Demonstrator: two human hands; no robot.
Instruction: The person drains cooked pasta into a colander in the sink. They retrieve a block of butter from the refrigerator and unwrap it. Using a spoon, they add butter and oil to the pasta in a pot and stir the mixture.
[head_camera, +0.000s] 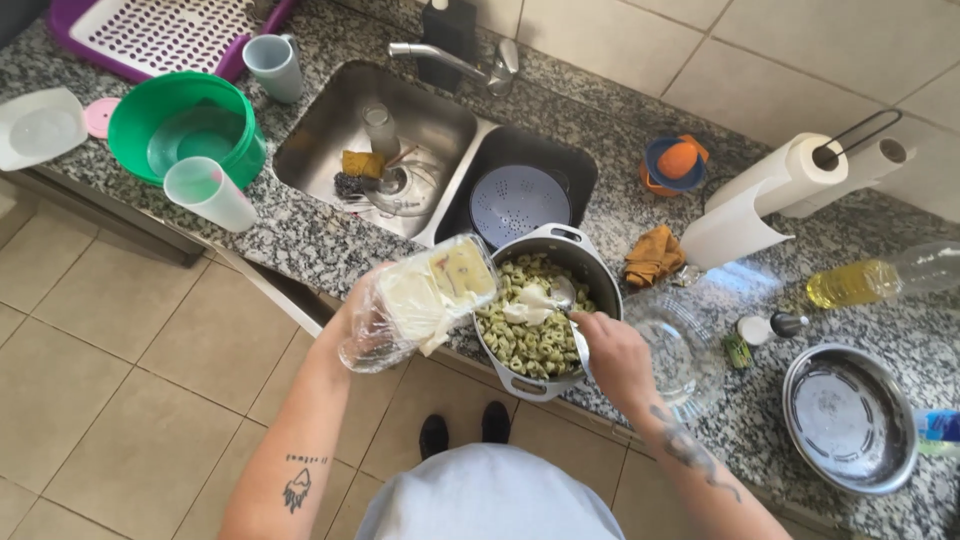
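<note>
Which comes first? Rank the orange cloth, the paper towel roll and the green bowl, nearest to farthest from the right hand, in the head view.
From the right hand:
1. Orange cloth, just beyond it on the counter.
2. Paper towel roll, farther back and right.
3. Green bowl, far across the sink on the left.

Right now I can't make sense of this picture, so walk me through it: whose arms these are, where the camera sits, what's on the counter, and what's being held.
There is no machine here. One camera sits on a person's head and looks straight down, so the two bare arms are their own.

The left hand tilts a clear plastic jar with white cream inside over a grey pot of green pasta. The right hand holds a spoon in the pot, with a dollop of cream on the pasta.

The pot stands on a speckled granite counter. Behind it is a double sink holding a colander. Around lie a green bowl, a paper towel roll, an oil bottle and a metal bowl.
</note>
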